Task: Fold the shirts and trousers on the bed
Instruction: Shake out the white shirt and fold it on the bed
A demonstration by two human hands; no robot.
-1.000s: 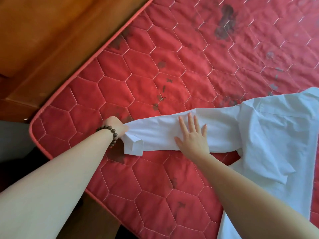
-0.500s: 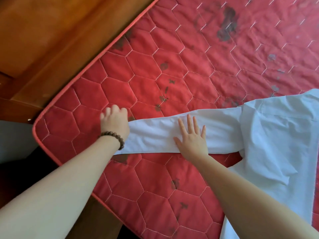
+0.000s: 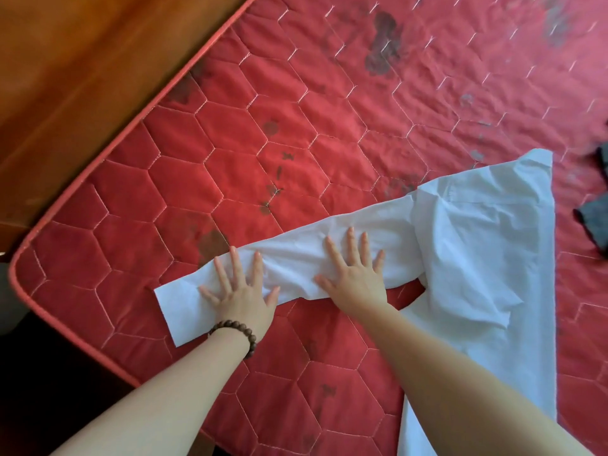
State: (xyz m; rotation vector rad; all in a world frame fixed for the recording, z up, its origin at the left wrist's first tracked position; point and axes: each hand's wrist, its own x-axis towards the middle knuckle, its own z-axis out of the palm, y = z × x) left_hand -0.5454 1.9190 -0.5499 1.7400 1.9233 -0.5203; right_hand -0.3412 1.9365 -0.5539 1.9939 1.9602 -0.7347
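Note:
A white shirt (image 3: 487,258) lies on the red quilted mattress (image 3: 296,126), its body at the right and one long sleeve (image 3: 289,255) stretched out to the left. My left hand (image 3: 240,291), with a bead bracelet on the wrist, lies flat with spread fingers on the sleeve near its cuff end. My right hand (image 3: 355,274) presses flat on the sleeve's middle, close to the shoulder seam. Both palms face down and neither hand grips the cloth.
A dark garment (image 3: 592,218) lies at the right edge of the view. The mattress corner (image 3: 19,258) is at the left, beside a wooden bed frame (image 3: 82,77). Dark stains mark the mattress.
My left hand let go of the cuff and moved onto the sleeve, now flat on it. The cuff's folded end has been spread out. The right hand stays pressed on the sleeve.

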